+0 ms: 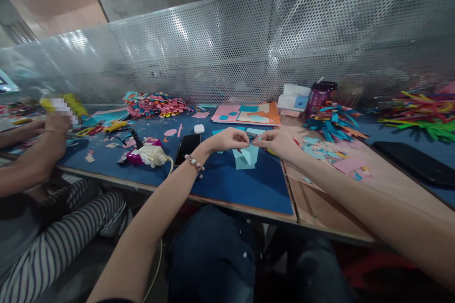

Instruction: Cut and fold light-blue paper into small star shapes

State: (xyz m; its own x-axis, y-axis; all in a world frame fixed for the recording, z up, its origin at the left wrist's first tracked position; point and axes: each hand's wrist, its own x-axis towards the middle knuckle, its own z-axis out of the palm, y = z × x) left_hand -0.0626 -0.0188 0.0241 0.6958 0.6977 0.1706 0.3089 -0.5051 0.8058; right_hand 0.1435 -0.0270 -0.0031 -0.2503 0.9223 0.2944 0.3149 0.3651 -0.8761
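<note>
My left hand (232, 139), with a beaded bracelet (195, 163) on its wrist, has thumb and fingers pinched together above the blue work surface. Facing it at nearly the same height, my right hand (275, 142) is also closed in a pinch, a small gap between the two sets of fingertips. What either pinch holds is too small to make out. Just below the fingertips are light teal paper pieces (245, 161); one looks creased or tilted, and whether it touches my fingers is unclear. A brighter blue sheet lies partly hidden behind my hands.
Left of my hands lie a black phone (187, 148), a white earbud case (199, 129) and a glue gun (146, 155) with its cord. Coloured sheets (216, 114), paper bundles (332, 120) and scraps (320, 149) surround them. A dark phone-like object (415, 162) lies right. Another person's arm (39, 151) is at left.
</note>
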